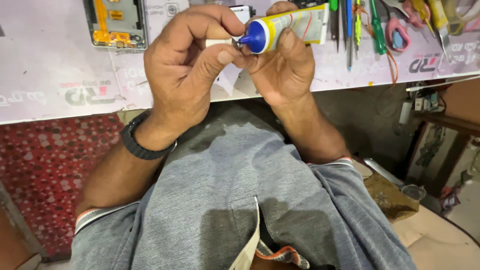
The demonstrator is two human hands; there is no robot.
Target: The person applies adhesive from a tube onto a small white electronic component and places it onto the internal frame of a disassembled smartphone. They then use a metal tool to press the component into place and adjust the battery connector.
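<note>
Two hands on one glue tube, blue cap pinched.
Tube gripped by right hand; cap pinched by left hand; glue may be squeezed out onto fingers.

Head view, single camera: worn on the person's head, facing steeply down past the chest. Close range to both hands at 12 o'clock, over the near edge of the surface. No second view overlaps.

Bright, even daylight; soft shadows under the hands; sharp centre, slight edge stretch.
</note>
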